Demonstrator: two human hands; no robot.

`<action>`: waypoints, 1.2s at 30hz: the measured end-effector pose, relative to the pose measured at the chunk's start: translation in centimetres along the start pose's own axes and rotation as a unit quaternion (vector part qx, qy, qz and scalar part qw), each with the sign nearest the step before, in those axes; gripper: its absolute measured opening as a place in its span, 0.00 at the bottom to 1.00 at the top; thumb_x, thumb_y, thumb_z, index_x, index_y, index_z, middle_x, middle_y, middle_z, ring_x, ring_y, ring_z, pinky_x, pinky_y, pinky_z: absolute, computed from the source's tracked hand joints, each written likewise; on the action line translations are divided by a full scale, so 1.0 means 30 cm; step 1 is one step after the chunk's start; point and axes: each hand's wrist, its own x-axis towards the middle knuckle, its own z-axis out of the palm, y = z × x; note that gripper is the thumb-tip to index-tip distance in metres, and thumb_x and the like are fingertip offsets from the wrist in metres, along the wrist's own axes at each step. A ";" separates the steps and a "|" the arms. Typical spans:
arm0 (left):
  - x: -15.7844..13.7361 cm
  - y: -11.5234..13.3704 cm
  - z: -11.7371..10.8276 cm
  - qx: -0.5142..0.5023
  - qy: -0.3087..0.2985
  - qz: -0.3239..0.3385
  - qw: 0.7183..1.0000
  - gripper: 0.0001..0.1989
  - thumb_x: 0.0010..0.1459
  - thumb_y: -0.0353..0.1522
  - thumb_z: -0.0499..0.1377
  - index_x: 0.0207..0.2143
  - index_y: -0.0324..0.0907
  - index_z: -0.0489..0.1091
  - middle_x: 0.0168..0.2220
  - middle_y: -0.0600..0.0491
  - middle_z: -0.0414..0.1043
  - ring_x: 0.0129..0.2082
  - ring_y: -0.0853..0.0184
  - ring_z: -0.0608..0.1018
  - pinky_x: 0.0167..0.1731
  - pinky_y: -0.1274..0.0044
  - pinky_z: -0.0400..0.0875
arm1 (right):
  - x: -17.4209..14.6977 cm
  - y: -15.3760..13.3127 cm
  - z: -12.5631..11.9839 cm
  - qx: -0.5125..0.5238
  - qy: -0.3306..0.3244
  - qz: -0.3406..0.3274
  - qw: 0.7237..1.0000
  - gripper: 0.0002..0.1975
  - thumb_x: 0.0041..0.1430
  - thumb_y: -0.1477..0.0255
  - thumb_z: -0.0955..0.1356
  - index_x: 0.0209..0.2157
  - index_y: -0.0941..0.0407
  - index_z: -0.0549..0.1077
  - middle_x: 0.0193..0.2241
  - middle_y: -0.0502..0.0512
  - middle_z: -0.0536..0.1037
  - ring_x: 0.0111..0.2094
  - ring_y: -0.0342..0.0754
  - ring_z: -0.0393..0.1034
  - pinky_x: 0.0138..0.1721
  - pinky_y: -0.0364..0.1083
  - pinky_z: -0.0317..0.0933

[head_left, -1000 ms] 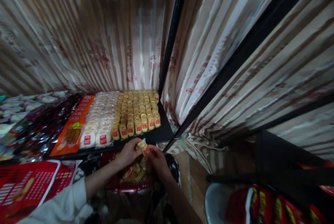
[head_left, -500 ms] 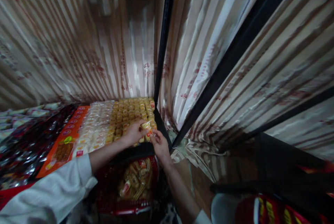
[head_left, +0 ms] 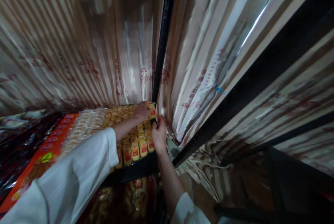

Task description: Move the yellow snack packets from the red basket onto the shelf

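My left hand (head_left: 143, 111) is closed on a small yellow wrapped snack packet (head_left: 151, 111) with a red label, at the back right corner of the packed rows. Just nearer me, my right hand (head_left: 159, 131) lies over the black shelf edge (head_left: 153, 122). Its thumb is on the inner side and its fingers are bent on the outer side. Rows of the same yellow packets (head_left: 135, 150) stand closely side by side under my left forearm, labels facing me at the front.
Left of the yellow rows are pale wrapped packets (head_left: 87, 121), an orange bag (head_left: 52, 140) and dark glossy packs (head_left: 28, 140). A basket of loose packets (head_left: 137, 194) sits below. A black post (head_left: 162, 39) rises at the corner before striped curtains (head_left: 104, 43). Another black bar (head_left: 235, 91) slants at right.
Both hands were together on a packet over the front rows. My left hand has moved to the back corner with a packet; my right hand has parted from it, to the shelf edge.
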 end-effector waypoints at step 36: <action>0.118 -0.130 0.223 0.208 -0.034 0.047 0.976 0.17 0.51 0.26 0.54 0.45 0.35 0.68 0.43 0.43 0.70 0.47 0.59 0.68 0.49 0.71 0.60 | 0.120 0.263 0.109 0.072 -0.111 0.138 0.982 0.17 0.54 0.61 0.64 0.42 0.53 0.76 0.39 0.54 0.79 0.43 0.51 0.73 0.45 0.50 0.65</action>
